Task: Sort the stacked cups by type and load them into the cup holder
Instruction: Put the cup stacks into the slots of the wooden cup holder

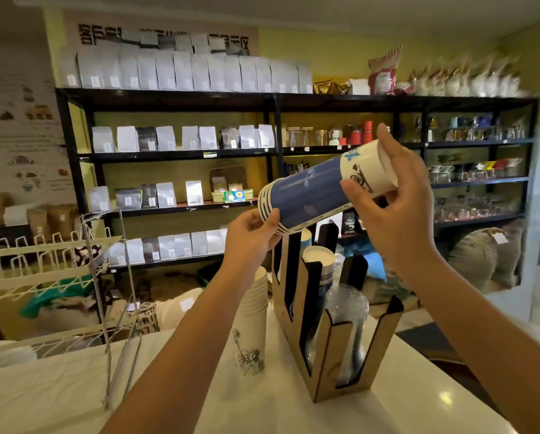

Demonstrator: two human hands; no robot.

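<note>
I hold a stack of blue-and-white paper cups [312,192] tilted on its side above the cup holder [325,349]. My left hand [251,238] grips the rim end at the lower left. My right hand [397,208] grips the white base end at the upper right. The brown-and-black holder stands on the white counter [199,399]; its front slot holds clear plastic cups [340,311], a slot behind holds a paper cup stack with a white top [320,256]. A stack of white paper cups with an ink drawing [253,327] stands upside down left of the holder.
A white wire rack [58,277] stands on the counter's left side. Behind the counter runs a black shelf unit [275,101] full of white bags, jars and glassware. Sacks [484,255] lie on the floor at the right.
</note>
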